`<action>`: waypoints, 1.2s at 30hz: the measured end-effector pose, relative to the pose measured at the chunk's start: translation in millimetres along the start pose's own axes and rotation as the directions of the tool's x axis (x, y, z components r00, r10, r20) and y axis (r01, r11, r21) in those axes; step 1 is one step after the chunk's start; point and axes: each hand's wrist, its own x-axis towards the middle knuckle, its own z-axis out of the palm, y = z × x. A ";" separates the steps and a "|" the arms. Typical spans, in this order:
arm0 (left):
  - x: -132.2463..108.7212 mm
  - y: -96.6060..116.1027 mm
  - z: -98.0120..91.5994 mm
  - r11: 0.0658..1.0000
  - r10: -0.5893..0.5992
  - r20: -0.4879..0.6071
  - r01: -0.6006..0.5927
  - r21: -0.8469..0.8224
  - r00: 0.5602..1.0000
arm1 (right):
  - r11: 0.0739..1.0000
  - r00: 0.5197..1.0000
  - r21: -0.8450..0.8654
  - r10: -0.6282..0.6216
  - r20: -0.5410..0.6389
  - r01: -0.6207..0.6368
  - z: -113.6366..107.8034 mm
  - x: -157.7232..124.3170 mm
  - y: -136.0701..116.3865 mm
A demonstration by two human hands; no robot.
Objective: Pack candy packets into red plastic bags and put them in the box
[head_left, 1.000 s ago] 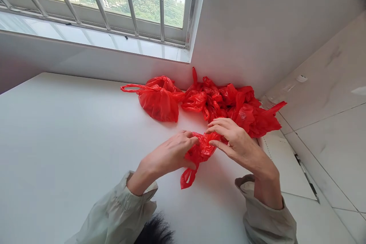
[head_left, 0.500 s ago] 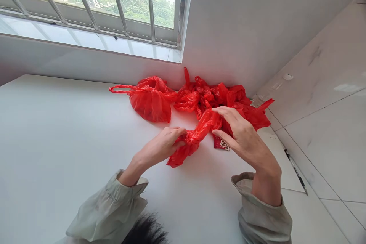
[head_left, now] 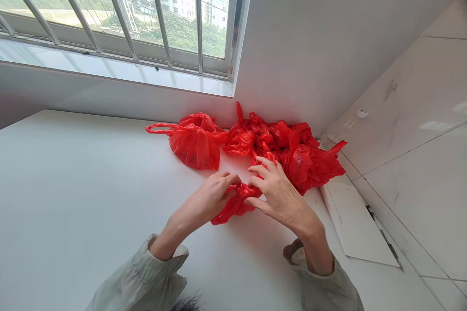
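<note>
A crumpled red plastic bag (head_left: 237, 208) lies low over the white table in front of me. My left hand (head_left: 211, 193) pinches its gathered middle from the left, thumb and fingers closed on the plastic. On the other side, my right hand (head_left: 279, 196) arches over the bag's right end, fingers spread and thumb apart from them. The right fingertips are at the plastic; whether they press on it is hard to see. Part of the bag is hidden behind both hands.
Behind my hands, a heap of red plastic bags (head_left: 310, 165) lies against the wall, with a filled red bag (head_left: 195, 148) to its left. A clear bottle (head_left: 339, 131), a white notepad (head_left: 359, 218) and a pen (head_left: 383, 235) are at the right. A barred window (head_left: 164, 24) is above.
My right hand has moved left and closer to my left hand, drawing its end of the bag in. The red packet beside it is now out of sight. The view has shifted slightly upward.
</note>
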 end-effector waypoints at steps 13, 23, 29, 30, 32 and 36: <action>-13.6 -22.4 -6.3 0.986 -0.146 -0.016 0.147 0.080 0.989 | 0.987 0.984 0.130 0.071 0.165 -0.093 -1.9 -1.8 6.3; -1.6 -38.7 16.9 0.981 -0.114 0.203 0.078 0.175 0.973 | 0.981 0.897 0.035 0.161 0.412 -0.192 14.0 -0.2 -16.8; 4.3 -42.5 20.5 0.979 -0.137 0.166 0.107 0.175 0.977 | 0.993 0.921 -0.032 0.114 0.374 -0.110 20.3 -1.2 -14.3; 5.2 -43.4 18.6 0.978 -0.150 0.160 0.123 0.166 0.976 | 0.994 0.922 -0.019 0.107 0.373 -0.108 18.4 -1.5 -12.6; 6.8 -44.7 12.0 0.981 -0.162 0.167 0.141 0.134 0.973 | 0.992 0.926 0.024 0.105 0.364 -0.122 12.3 -2.4 -8.3; 8.1 -43.4 -6.9 0.990 -0.140 0.201 0.140 0.014 0.970 | 0.984 0.942 0.071 0.134 0.307 -0.163 -2.3 -6.0 2.7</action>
